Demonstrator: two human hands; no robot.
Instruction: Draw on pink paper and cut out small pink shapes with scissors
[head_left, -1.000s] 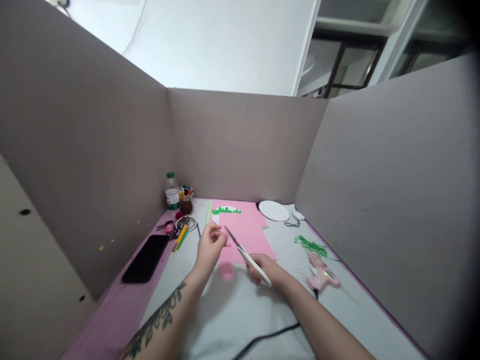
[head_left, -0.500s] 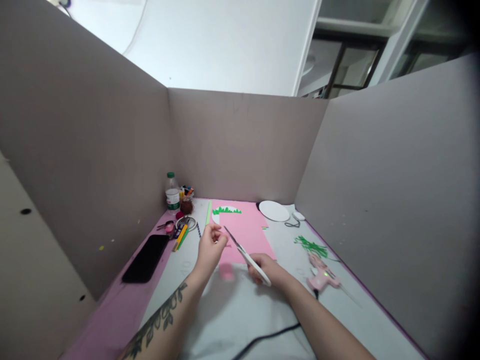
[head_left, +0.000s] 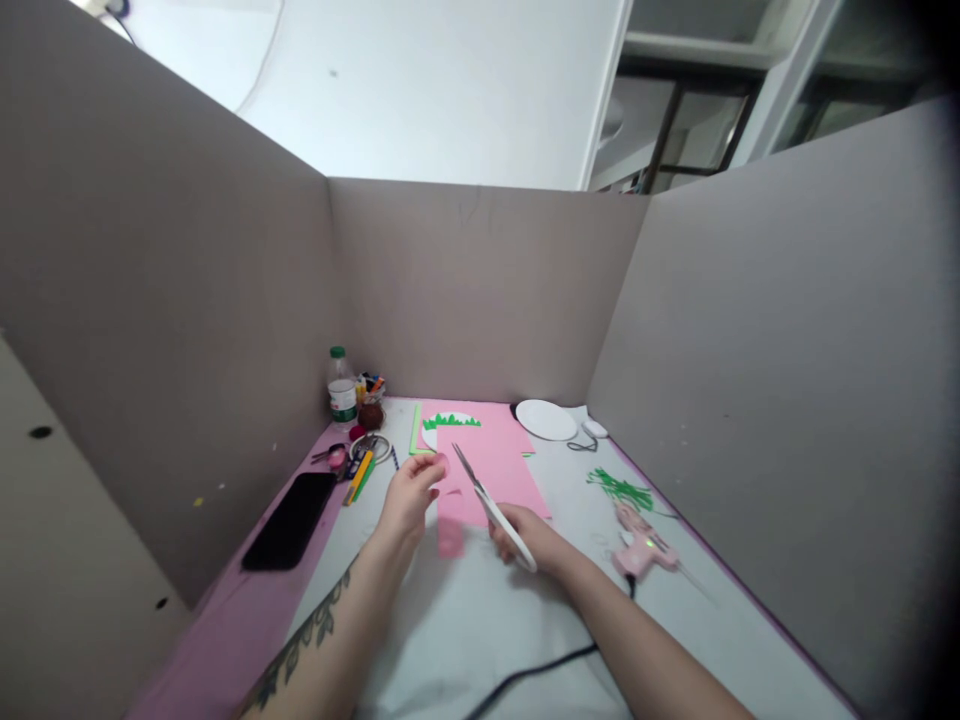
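My left hand [head_left: 409, 490] is closed in a pinch on a small piece of pink paper [head_left: 444, 464], which barely stands out against the pink sheets behind it. White-handled scissors [head_left: 504, 530] are in my right hand [head_left: 529, 540], their blades pointing up and away, near my left fingertips. Beneath my hands, a pink paper strip [head_left: 451, 537] lies at the near edge of a larger pink sheet [head_left: 495, 475]. Farther back, green paper grass [head_left: 452, 422] lies on a white round piece [head_left: 430, 437], partly covered by the pink sheet.
At left are a phone [head_left: 291, 522], a yellow cutter [head_left: 358, 477], a tape roll [head_left: 382, 448] and a bottle [head_left: 342, 388]. At right lie green stems [head_left: 621, 488] and a pink glue gun [head_left: 643, 552] with a black cord [head_left: 536, 668]. A white disc [head_left: 547, 420] rests behind; grey panels [head_left: 480, 290] surround the table.
The pink strip, blurred in motion before, now lies still on the table. My left hand has turned and shifted slightly left. The scissors remain in my right hand, nearly unmoved.
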